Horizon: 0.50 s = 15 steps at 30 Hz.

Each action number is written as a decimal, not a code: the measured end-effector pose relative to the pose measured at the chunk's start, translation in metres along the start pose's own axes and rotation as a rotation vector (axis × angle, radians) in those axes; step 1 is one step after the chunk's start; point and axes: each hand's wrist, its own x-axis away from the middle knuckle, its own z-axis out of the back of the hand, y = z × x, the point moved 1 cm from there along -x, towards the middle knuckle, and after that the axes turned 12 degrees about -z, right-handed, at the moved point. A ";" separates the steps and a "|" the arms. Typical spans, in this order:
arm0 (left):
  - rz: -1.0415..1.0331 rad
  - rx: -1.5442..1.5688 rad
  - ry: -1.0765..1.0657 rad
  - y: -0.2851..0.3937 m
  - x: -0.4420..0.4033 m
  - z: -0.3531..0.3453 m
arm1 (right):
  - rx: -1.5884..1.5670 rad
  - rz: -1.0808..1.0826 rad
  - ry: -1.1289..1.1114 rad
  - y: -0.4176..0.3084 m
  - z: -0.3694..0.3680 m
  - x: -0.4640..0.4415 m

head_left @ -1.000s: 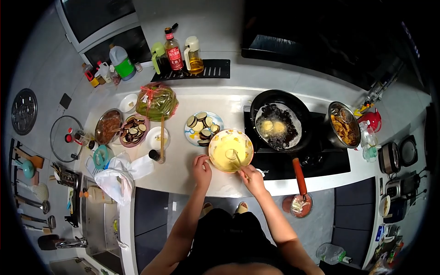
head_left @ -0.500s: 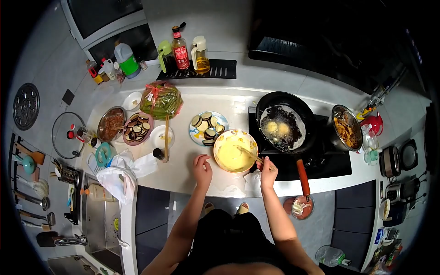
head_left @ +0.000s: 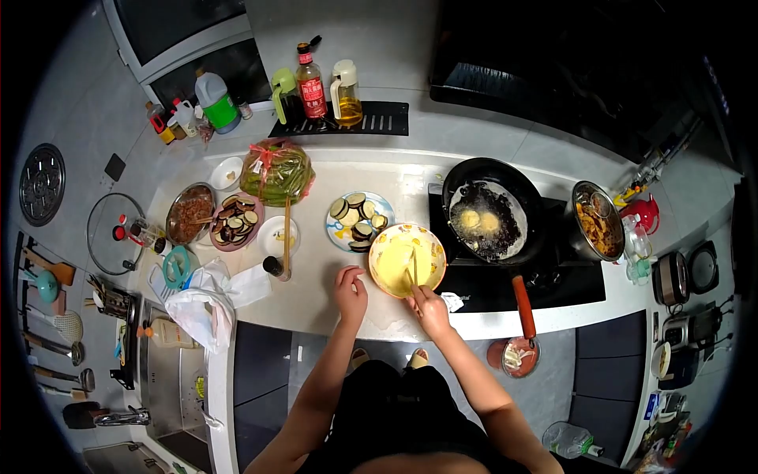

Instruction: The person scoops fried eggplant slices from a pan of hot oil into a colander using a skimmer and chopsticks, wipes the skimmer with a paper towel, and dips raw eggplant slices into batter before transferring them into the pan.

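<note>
My right hand (head_left: 429, 310) is closed around a pair of chopsticks (head_left: 414, 268) at the near rim of a patterned bowl (head_left: 439, 251). The chopstick tips dip into the pale yellow batter (head_left: 392, 261) inside. Left of the bowl, my left hand (head_left: 350, 294) hovers with loosely bent fingers and holds nothing visible. Just behind the bowl, a blue-and-white plate (head_left: 335, 235) carries sliced eggplant (head_left: 362, 231). Two battered pieces (head_left: 479, 223) sit in bubbling oil in the black wok (head_left: 517, 186) to the right.
The wok's red handle (head_left: 523, 306) projects toward me over the counter edge. A metal bowl of browned food (head_left: 598, 221) stands right of the stove. Leftward are a pink plate of eggplant (head_left: 237, 223), a bowl of minced filling (head_left: 191, 215) and bagged green vegetables (head_left: 276, 174).
My right hand has moved left and slightly toward me, from the bowl's right side to its near rim. The chopsticks now point away from me. My left hand is nearly still.
</note>
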 end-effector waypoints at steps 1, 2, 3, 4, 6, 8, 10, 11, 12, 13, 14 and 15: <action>-0.003 -0.002 0.003 0.000 0.000 0.000 | 0.008 -0.008 0.000 0.004 -0.002 -0.002; -0.005 -0.004 0.006 0.000 -0.001 0.000 | 0.016 -0.016 0.000 0.008 -0.005 -0.005; -0.001 -0.005 0.007 -0.001 -0.002 0.000 | -0.018 -0.018 0.069 0.011 -0.005 -0.010; 0.003 -0.007 0.009 -0.002 -0.002 0.000 | -0.133 -0.113 0.103 0.015 -0.005 -0.014; 0.010 -0.005 0.008 -0.003 0.000 0.000 | -0.362 -0.308 0.173 0.023 -0.003 -0.018; 0.011 0.001 0.007 -0.006 0.001 -0.002 | -0.487 -0.464 0.116 0.029 -0.005 -0.018; 0.018 0.004 -0.003 -0.005 0.001 -0.002 | -0.568 -0.499 0.101 0.032 -0.006 -0.018; 0.022 0.004 -0.007 -0.004 0.000 -0.003 | -0.492 -0.384 0.127 0.035 -0.010 -0.015; 0.041 0.014 -0.015 -0.004 0.000 -0.004 | -0.394 -0.271 0.128 0.030 -0.006 -0.013; 0.061 0.022 -0.022 -0.003 0.001 -0.005 | -0.297 -0.159 0.126 0.020 0.002 -0.010; 0.081 0.030 -0.030 -0.003 0.001 -0.005 | -0.200 -0.046 0.124 0.010 0.007 -0.008; 0.043 0.020 -0.020 -0.002 -0.001 -0.004 | -0.219 -0.038 0.061 0.005 0.007 -0.004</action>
